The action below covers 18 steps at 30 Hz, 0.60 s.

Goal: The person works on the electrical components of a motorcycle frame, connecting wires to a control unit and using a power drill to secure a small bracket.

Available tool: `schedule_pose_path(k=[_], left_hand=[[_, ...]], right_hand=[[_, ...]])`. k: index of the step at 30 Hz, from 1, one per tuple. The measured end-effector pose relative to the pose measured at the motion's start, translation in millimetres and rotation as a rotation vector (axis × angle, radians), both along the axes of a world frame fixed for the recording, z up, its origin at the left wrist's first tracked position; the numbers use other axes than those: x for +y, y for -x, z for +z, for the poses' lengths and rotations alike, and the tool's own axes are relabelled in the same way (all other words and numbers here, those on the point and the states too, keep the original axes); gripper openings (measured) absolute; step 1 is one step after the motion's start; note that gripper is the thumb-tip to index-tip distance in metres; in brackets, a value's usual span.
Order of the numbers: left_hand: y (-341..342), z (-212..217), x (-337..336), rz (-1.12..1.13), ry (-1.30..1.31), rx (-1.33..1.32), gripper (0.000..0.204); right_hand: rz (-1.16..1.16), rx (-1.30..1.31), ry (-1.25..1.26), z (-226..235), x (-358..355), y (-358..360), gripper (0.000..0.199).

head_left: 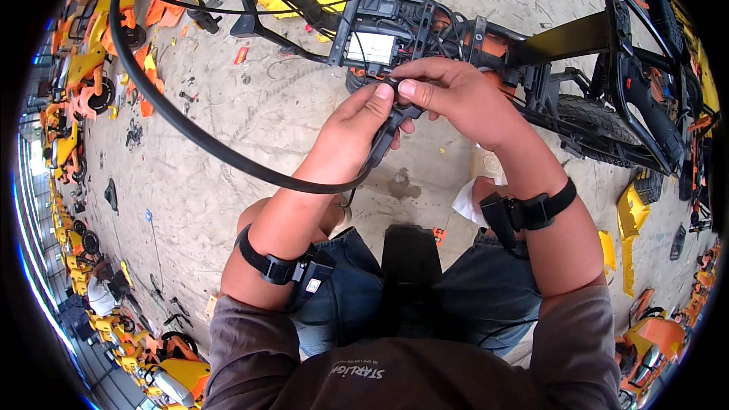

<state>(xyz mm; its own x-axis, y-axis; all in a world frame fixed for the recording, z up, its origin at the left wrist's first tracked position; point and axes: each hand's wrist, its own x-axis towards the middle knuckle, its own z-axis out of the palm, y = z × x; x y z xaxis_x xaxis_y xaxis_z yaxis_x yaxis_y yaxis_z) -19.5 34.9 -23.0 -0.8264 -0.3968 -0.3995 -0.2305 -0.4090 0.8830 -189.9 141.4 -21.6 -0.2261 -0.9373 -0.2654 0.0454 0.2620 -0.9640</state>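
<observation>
Above a concrete floor [281,125], the left hand [355,127] and right hand [459,97] meet, clamped on a dark fitting [383,141] partly hidden behind fingers [378,104]; a looping black tube [176,121] runs off the top edge.

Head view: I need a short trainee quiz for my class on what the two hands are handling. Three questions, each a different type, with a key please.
1. Multiple choice: From the hands, the thick black loop sweeps out mainly to the person's: A) right; B) left.
2. True or false: The left hand and the right hand both have fingers on the dark piece.
3. Short answer: How many buckled black straps is the person wearing?

Key: 1. B. 2. True. 3. Two, one on each forearm.
</observation>
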Motion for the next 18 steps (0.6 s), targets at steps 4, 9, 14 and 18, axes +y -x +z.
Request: schedule_pose_path(k=[4, 9, 14, 18], left_hand=[[-0.7, 3.9, -1.1, -0.004, -0.062, 0.028, 0.048], [-1.1, 9.2, 1.3, 0.0, -0.061, 0.045, 0.047], [-3.2, 3.1, -1.5, -0.024, -0.048, 0.032, 0.045], [-1.9, 5.5, -0.1, 0.006, -0.002, 0.012, 0.04]], right_hand=[[0.012, -0.031, 0.023, -1.9, 0.9, 4.8, 0.039], [0.044, -0.078, 0.079, -0.8, 2.7, 6.2, 0.037], [0.033, -0.066, 0.127, 3.6, 4.5, 1.0, 0.036], [0.028, -0.023, 0.125, -2.0, 1.9, 3.2, 0.036]])
